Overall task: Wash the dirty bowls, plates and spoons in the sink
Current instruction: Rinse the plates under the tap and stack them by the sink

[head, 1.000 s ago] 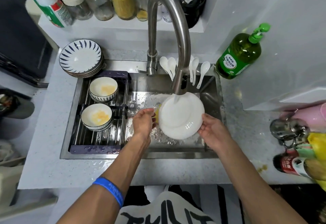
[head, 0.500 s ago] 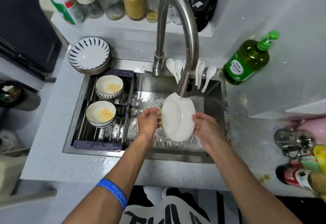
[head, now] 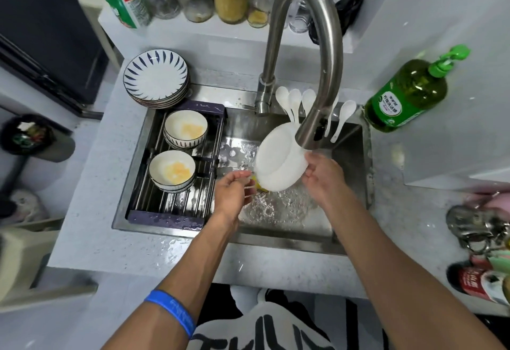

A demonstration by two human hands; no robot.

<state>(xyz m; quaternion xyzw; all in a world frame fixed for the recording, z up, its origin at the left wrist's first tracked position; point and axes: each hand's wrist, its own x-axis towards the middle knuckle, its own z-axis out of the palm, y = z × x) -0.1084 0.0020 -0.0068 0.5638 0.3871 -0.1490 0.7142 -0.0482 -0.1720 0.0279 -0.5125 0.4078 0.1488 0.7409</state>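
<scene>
sink (head: 350,140) faucet (head: 317,54) hides plate (head: 278,162) rim, l hand (head: 231,192) blurred

There is only one view, from the camera on my head. It looks forward and steeply down at the sink (head: 350,140), quite near. My forearms enter from the near edge, and the far shelf (head: 193,32) closes the top.

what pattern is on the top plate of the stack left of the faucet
White with dark blue dashes radiating around the rim of the top plate; it shows clearly in the head view.
</scene>
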